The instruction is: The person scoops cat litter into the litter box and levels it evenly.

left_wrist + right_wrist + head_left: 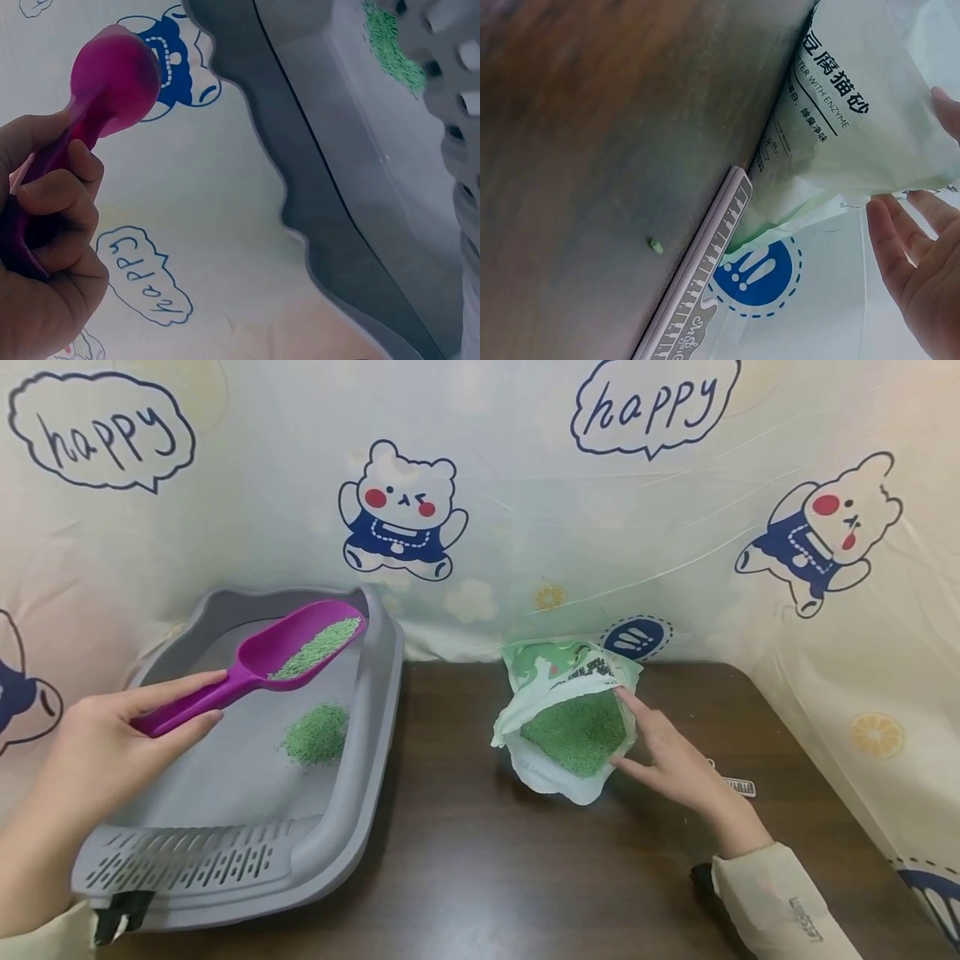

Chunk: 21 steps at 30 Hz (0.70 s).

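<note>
My left hand (97, 752) grips the handle of a purple scoop (277, 647), its bowl partly filled with green litter pellets (318, 647). The scoop is over a grey litter box (386, 710), above a small heap of green pellets (317, 733) on the box floor. In the left wrist view, curled fingers (64, 202) wrap the scoop's handle. An opened bag of tofu cat litter (551, 772) stands on the table, green pellets showing in its mouth. My right hand (675, 760) touches the bag's right edge with fairly straight fingers and thumb.
Behind the dark wooden table (480, 877) hangs a patterned cloth (510, 527). A thin pale strip with piano-key markings (705, 262) lies right of the bag, near a stray green pellet (655, 245). The litter box has a slotted front ledge (187, 860).
</note>
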{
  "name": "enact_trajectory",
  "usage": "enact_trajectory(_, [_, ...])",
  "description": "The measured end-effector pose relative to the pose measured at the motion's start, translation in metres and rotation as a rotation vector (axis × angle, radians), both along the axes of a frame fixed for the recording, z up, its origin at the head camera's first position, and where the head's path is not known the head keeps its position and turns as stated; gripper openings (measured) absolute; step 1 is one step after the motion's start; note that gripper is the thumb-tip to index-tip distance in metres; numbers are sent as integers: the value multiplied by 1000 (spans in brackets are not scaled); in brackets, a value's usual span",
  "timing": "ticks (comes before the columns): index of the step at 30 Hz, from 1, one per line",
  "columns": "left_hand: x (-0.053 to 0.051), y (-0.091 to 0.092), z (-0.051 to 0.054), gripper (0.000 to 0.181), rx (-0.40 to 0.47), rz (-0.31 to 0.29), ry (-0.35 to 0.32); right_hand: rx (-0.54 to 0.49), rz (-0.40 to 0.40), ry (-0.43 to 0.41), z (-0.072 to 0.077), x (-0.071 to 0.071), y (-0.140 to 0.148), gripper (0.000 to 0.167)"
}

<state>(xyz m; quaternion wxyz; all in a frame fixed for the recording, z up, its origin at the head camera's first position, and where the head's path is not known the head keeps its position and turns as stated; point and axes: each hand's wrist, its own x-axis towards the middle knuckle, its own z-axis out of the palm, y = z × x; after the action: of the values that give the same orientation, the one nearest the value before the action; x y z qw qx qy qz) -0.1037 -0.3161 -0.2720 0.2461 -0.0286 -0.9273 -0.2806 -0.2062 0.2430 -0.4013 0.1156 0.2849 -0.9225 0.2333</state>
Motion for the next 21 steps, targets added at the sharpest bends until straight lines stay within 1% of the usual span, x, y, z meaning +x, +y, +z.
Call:
enact_trajectory(4, [1,-8,0,41,-28,13,-21,5,-6,4,0,0,0,98])
enact_trajectory(9, [1,-17,-2,42,-54,31,-29,8,-8,3,-1,-1,0,99])
enact_trajectory(11, [1,-20,-3,42,-67,47,-42,8,-9,1,-1,-2,1,98])
enact_trajectory(16, [2,-24,-6,43,-84,77,-101,6,-8,-23,-1,-2,1,99])
enact_trajectory(21, [2,-26,-8,43,-100,87,-143,3,0,-51,0,-1,3,99])
